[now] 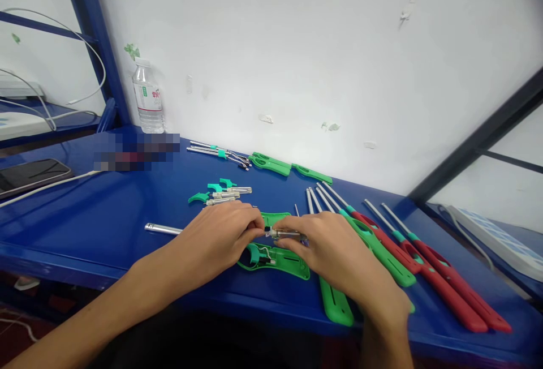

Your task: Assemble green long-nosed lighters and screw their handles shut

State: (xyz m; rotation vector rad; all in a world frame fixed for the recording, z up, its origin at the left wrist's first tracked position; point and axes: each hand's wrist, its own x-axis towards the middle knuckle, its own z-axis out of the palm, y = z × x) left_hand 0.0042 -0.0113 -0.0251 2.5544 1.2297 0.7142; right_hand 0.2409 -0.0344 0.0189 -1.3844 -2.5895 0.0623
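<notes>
Between thumb and fingers, my right hand (333, 239) pinches a small clear lighter fuel tank (280, 234), held level. My left hand (224, 230) is closed in a pinch at the tank's left end; whatever it grips is too small to make out. Just below the hands lies an opened green lighter handle half (292, 261) with a teal trigger (253, 253) and wires in it. A second green handle half (271, 218) shows partly behind my fingers. The silver lighter tube (163, 228) sticks out left from beneath my left forearm.
Several fuel tanks with teal triggers (223, 194) lie behind my left hand. Metal tubes with wires (212, 151) and green handle halves (271, 165) line the wall. Red lighters (449, 278) and green lighters (382, 250) lie right. A water bottle (148, 100) and phone (34, 175) are left.
</notes>
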